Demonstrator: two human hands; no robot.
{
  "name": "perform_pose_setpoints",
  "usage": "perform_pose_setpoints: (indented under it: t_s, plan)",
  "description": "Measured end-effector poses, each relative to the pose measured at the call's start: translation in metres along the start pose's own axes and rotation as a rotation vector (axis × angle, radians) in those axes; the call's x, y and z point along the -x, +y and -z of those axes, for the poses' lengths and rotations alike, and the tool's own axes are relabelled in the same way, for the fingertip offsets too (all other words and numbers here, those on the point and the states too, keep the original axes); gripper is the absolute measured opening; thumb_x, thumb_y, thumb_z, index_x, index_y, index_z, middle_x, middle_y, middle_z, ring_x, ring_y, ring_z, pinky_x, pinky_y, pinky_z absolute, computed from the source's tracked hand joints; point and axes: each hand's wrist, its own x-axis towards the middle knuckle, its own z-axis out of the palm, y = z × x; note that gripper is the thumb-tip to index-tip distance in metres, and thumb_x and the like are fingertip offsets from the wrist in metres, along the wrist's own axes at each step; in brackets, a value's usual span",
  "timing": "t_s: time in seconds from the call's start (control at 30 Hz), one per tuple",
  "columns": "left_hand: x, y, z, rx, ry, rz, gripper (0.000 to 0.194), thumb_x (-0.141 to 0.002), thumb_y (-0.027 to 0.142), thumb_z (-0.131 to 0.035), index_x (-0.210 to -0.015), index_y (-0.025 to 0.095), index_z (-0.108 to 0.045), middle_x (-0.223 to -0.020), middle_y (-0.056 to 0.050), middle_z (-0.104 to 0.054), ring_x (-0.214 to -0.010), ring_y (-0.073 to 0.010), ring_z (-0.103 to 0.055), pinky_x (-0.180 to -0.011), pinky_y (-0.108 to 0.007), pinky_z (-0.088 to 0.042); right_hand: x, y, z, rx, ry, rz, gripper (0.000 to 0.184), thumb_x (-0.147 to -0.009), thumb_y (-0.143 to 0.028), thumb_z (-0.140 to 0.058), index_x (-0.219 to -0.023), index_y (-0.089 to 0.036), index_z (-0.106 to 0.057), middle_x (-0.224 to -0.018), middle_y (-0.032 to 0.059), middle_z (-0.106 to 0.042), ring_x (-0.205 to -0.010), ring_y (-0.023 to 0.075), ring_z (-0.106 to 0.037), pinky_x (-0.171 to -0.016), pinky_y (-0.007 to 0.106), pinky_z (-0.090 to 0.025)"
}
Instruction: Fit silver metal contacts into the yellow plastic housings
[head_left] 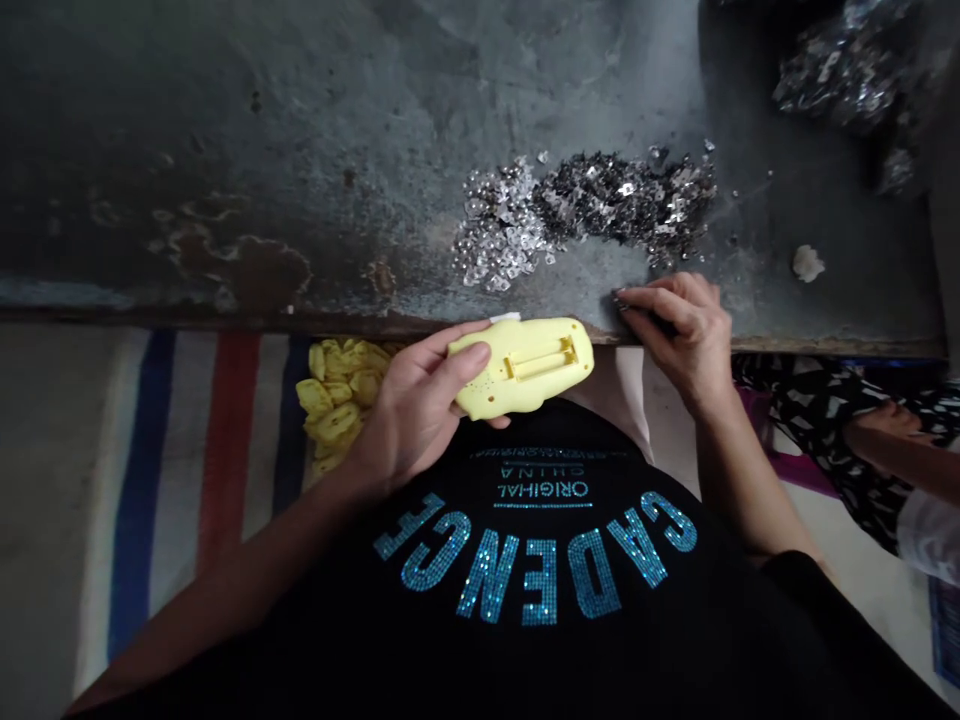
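My left hand [416, 410] grips a yellow plastic shell [525, 375] with a rectangular slot in it, held just below the edge of the worn grey table [337, 150]. My right hand [675, 330] rests at the table edge with fingers pinched together; whatever is between them is too small to name. Just beyond the right hand lies a heap of small shiny metal parts [585, 215], light ones to the left and darker ones to the right.
A pile of several more yellow shells [337, 400] sits below the table edge on a striped sack [187, 450]. A bag of metal parts [847, 65] lies at the far right. Another person's patterned clothing and arm [885, 440] are at the right.
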Motion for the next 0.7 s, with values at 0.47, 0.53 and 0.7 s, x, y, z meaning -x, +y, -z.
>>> perform_pose_setpoints:
  t_s: [0.47, 0.53, 0.7]
  plan:
    - [0.0085, -0.0011, -0.0021, 0.101, 0.036, -0.050, 0.041, -0.085, 0.041, -0.097, -0.116, 0.019, -0.083, -0.111, -0.013, -0.089, -0.081, -0.0296, -0.086, -0.048, -0.031, -0.070, -0.0063, 0.0014, 0.0087, -0.095, -0.057, -0.031, 0.021, -0.102, -0.033, -0.078, -0.121, -0.030, -0.085, -0.103, 0.0053, -0.083, -0.100, 0.0283, -0.075, -0.093, 0.046, -0.056]
    - [0.0082, -0.0004, -0.0022, 0.100, 0.033, -0.041, 0.038, -0.085, 0.040, -0.097, -0.114, 0.020, -0.084, -0.112, -0.013, -0.089, -0.082, -0.0301, -0.087, -0.048, -0.031, -0.071, -0.0047, 0.0011, 0.0073, -0.104, -0.023, -0.030, 0.019, -0.102, -0.035, -0.080, -0.119, -0.029, -0.085, -0.102, 0.0054, -0.082, -0.098, 0.0282, -0.074, -0.093, 0.046, -0.056]
    - [0.0070, 0.0005, -0.0048, 0.082, 0.028, -0.036, 0.034, -0.087, 0.042, -0.095, -0.111, 0.020, -0.085, -0.114, -0.015, -0.089, -0.090, -0.0331, -0.088, -0.049, -0.030, -0.071, -0.0025, 0.0015, 0.0028, -0.038, 0.009, 0.013, 0.013, -0.105, -0.033, -0.076, -0.107, -0.027, -0.087, -0.103, 0.0073, -0.081, -0.103, 0.0304, -0.074, -0.094, 0.048, -0.054]
